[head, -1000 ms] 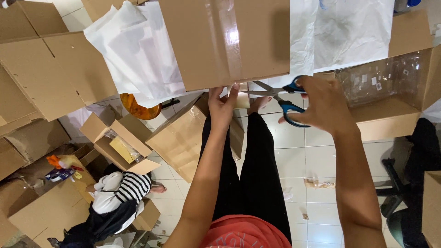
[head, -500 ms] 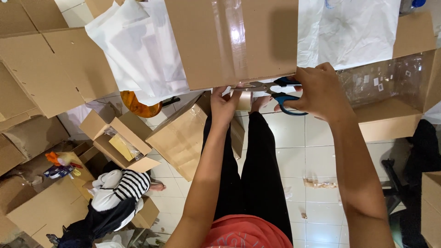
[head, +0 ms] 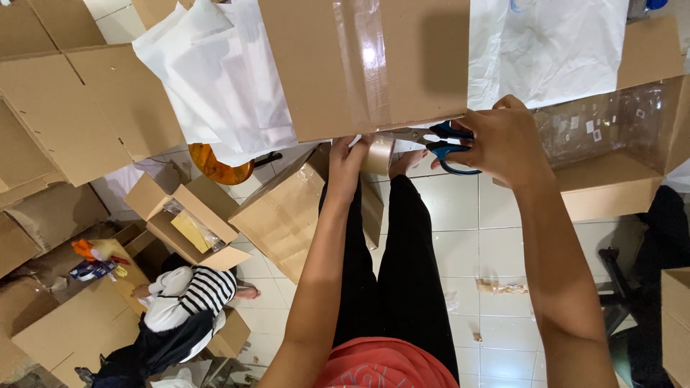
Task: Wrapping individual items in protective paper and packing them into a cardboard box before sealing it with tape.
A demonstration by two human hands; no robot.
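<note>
Since earlier, my R hand brought the scissors left to the tape strip. Fingers clenched thru the handles. L hand pinches the strip's end, just left of the blades, at the box near edge.

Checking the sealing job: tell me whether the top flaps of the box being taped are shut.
Shut: the cardboard box shows flat flaps with clear tape along the seam, right hand holding scissors.

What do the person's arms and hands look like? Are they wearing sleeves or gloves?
Both arms are bare from the shoulder down, with no sleeves showing. The left hand and the right hand wear no gloves, and no rings, watch or bracelets can be seen. The arms are long and slim, and the fingers are bare too. Below them show a red top and black trousers.
</note>
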